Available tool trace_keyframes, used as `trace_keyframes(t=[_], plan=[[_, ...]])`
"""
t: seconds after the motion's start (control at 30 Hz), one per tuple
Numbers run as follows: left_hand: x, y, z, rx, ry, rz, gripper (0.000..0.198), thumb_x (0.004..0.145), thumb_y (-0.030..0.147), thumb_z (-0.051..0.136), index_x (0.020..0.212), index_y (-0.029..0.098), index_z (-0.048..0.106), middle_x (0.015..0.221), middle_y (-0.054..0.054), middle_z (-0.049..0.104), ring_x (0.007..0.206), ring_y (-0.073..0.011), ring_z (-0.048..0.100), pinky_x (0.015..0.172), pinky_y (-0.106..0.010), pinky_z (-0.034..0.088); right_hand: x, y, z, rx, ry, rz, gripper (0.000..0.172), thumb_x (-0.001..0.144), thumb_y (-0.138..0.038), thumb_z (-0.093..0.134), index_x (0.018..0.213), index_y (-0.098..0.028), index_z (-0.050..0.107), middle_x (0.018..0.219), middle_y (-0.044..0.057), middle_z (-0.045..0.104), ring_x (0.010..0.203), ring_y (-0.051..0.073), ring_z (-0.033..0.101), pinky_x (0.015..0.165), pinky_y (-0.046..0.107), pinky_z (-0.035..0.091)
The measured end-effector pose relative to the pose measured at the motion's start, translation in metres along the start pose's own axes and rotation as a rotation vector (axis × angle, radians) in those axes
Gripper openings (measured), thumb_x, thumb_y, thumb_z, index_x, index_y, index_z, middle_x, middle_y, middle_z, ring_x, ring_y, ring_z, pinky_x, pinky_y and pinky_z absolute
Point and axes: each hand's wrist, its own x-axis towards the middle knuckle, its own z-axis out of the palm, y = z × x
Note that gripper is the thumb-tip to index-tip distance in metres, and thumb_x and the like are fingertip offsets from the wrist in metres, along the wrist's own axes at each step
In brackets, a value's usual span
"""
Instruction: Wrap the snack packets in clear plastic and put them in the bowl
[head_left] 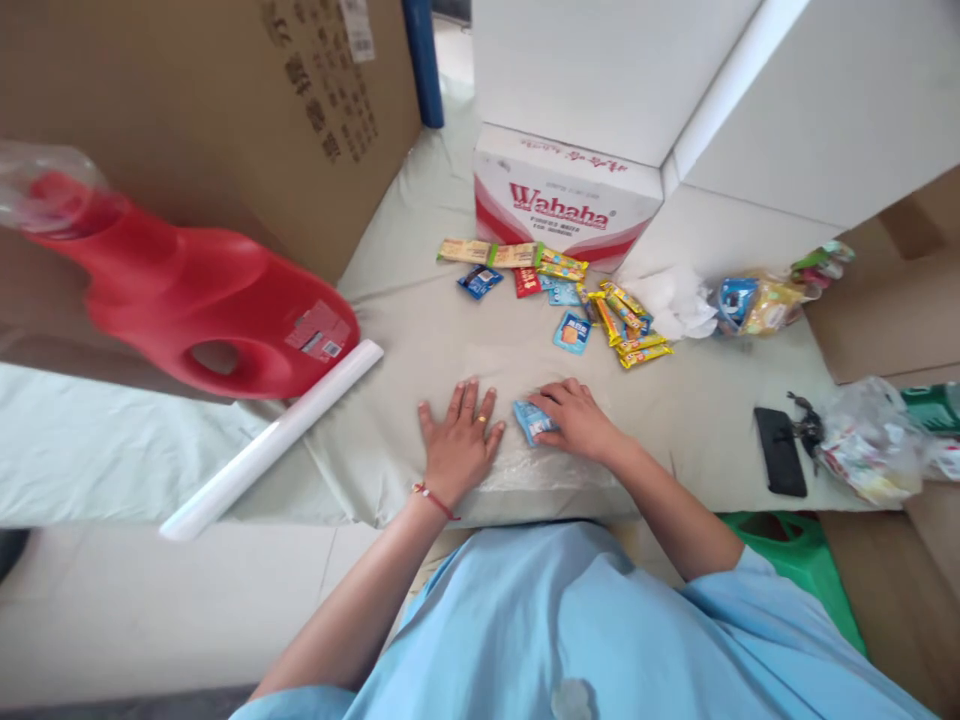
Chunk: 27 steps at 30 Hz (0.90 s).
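My left hand lies flat and open on a clear plastic bag spread over the pale cloth-covered table. My right hand is curled beside it, fingers closed on a small blue snack packet that rests on the bag. Further back lies a scatter of small snack packets: blue, red, yellow and tan ones, several in all.
A big red jug lies on its side at left beside a white roll. A Wahaha box and white boxes stand behind. A black phone, keys and plastic bags lie right. A brown carton walls the left.
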Motion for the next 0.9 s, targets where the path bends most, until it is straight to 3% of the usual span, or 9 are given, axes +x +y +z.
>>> trace_keyframes(t=[0.2, 0.33, 0.43, 0.53, 0.63, 0.7, 0.77, 0.83, 0.9], plan=[[0.002, -0.001, 0.0, -0.018, 0.042, 0.021, 0.057, 0.107, 0.043, 0.033, 0.16, 0.025, 0.044, 0.17, -0.021, 0.034, 0.158, -0.0383, 0.033, 0.116, -0.085, 0.001, 0.014, -0.012, 0.016, 0.043, 0.122, 0.207, 0.055, 0.095, -0.052, 0.07, 0.14, -0.021, 0.063, 0.129, 0.017, 0.065, 0.122, 0.035, 0.05, 0.104, 0.051, 0.045], [0.001, -0.005, 0.003, -0.055, 0.056, 0.028, 0.057, 0.108, 0.042, 0.031, 0.159, 0.023, 0.046, 0.168, -0.023, 0.038, 0.155, -0.0396, 0.037, 0.118, -0.084, 0.006, 0.01, -0.012, 0.031, 0.139, 0.248, 0.268, 0.057, 0.097, -0.054, 0.068, 0.143, -0.021, 0.059, 0.136, 0.017, 0.06, 0.125, 0.034, 0.051, 0.108, 0.052, 0.046], [-0.008, -0.017, 0.004, -0.132, 0.119, 0.005, 0.059, 0.106, 0.042, 0.035, 0.161, 0.021, 0.043, 0.169, -0.023, 0.037, 0.154, -0.0404, 0.04, 0.122, -0.078, 0.016, -0.022, -0.003, 0.032, 0.248, 0.362, 0.114, 0.063, 0.099, -0.051, 0.066, 0.15, -0.018, 0.051, 0.147, 0.021, 0.052, 0.133, 0.031, 0.05, 0.113, 0.05, 0.045], [-0.025, -0.034, 0.001, -0.215, 0.162, 0.099, 0.06, 0.103, 0.042, 0.044, 0.161, 0.026, 0.043, 0.168, -0.018, 0.04, 0.155, -0.0366, 0.039, 0.126, -0.065, 0.024, -0.073, 0.008, 0.036, 0.289, 0.323, -0.14, 0.069, 0.097, -0.055, 0.066, 0.152, -0.017, 0.049, 0.146, 0.021, 0.054, 0.134, 0.031, 0.052, 0.114, 0.051, 0.046], [-0.044, -0.046, -0.007, -0.271, 0.01, 0.335, 0.065, 0.1, 0.048, 0.052, 0.16, 0.026, 0.043, 0.164, -0.015, 0.048, 0.155, -0.0322, 0.041, 0.13, -0.059, 0.019, -0.117, 0.019, 0.053, 0.249, 0.24, -0.176, 0.077, 0.091, -0.06, 0.073, 0.152, -0.019, 0.05, 0.148, 0.022, 0.054, 0.136, 0.036, 0.051, 0.112, 0.059, 0.048], [-0.05, -0.05, -0.01, -0.272, -0.141, 0.412, 0.072, 0.095, 0.056, 0.059, 0.159, 0.025, 0.046, 0.163, -0.015, 0.049, 0.155, -0.0333, 0.04, 0.131, -0.06, 0.014, -0.133, 0.026, 0.068, 0.234, 0.238, -0.095, 0.06, 0.095, -0.05, 0.07, 0.147, -0.024, 0.057, 0.146, 0.02, 0.057, 0.135, 0.037, 0.053, 0.11, 0.062, 0.049], [-0.049, -0.053, -0.012, -0.266, -0.224, 0.4, 0.059, 0.095, 0.054, 0.059, 0.147, 0.026, 0.06, 0.161, -0.014, 0.052, 0.154, -0.0332, 0.041, 0.131, -0.061, 0.015, -0.137, 0.03, 0.076, 0.254, 0.274, -0.021, 0.033, 0.101, -0.036, 0.061, 0.133, -0.029, 0.068, 0.137, 0.017, 0.065, 0.126, 0.034, 0.059, 0.103, 0.06, 0.054], [-0.042, -0.056, -0.014, -0.287, -0.21, 0.352, 0.037, 0.101, 0.045, 0.052, 0.123, 0.027, 0.075, 0.152, -0.011, 0.062, 0.15, -0.0299, 0.047, 0.129, -0.059, 0.022, -0.132, 0.033, 0.074, 0.295, 0.322, -0.005, 0.025, 0.104, -0.029, 0.053, 0.116, -0.03, 0.075, 0.126, 0.015, 0.07, 0.114, 0.031, 0.064, 0.094, 0.055, 0.058], [-0.031, -0.059, -0.017, -0.342, -0.135, 0.303, 0.035, 0.103, 0.039, 0.046, 0.104, 0.027, 0.079, 0.141, -0.009, 0.07, 0.147, -0.0269, 0.05, 0.126, -0.055, 0.032, -0.121, 0.035, 0.06, 0.347, 0.342, -0.027, 0.027, 0.105, -0.031, 0.049, 0.109, -0.028, 0.076, 0.119, 0.014, 0.073, 0.107, 0.028, 0.066, 0.09, 0.05, 0.058]])
